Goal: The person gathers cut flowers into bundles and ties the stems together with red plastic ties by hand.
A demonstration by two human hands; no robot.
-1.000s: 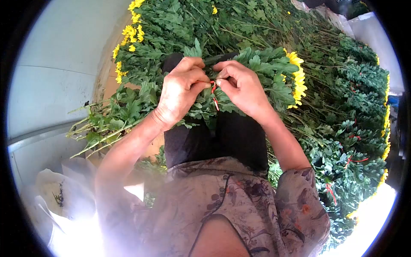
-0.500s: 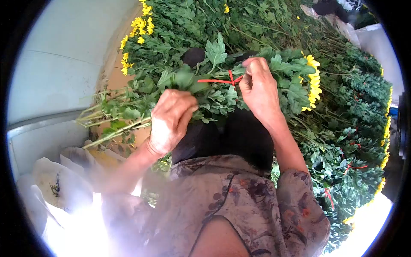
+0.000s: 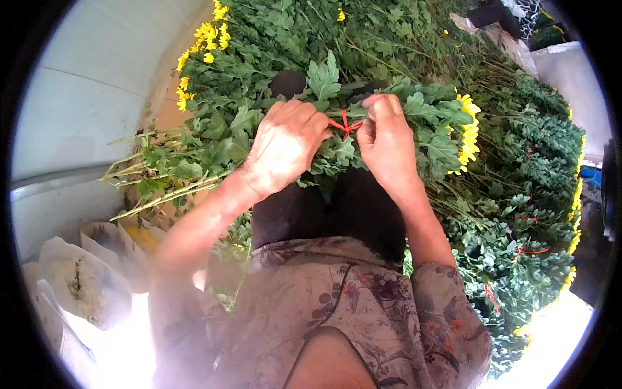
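Across my lap lies a leafy bunch of yellow chrysanthemums (image 3: 217, 152), its blooms to the right and cut stems to the left. A thin red tie (image 3: 345, 124) is knotted around the middle of the bunch. My left hand (image 3: 288, 144) is closed, pinching the tie's left end. On the other side, my right hand (image 3: 389, 139) has its fingers pressed together on the tie's right end. The short stretch of red between the hands shows the crossing strands; the fingertips partly hide both ends.
A large pile of chrysanthemums (image 3: 414, 39) spreads ahead and to the right. Several bunches there carry red ties (image 3: 532, 251). White wrapping sleeves (image 3: 84, 282) stand at lower left beside a pale wall (image 3: 91, 97). White sheeting (image 3: 570, 71) lies at upper right.
My left hand has moved up and right from the leaves to the tie's left end, which was sticking out loose. My right hand stays nearly in place at the tie.
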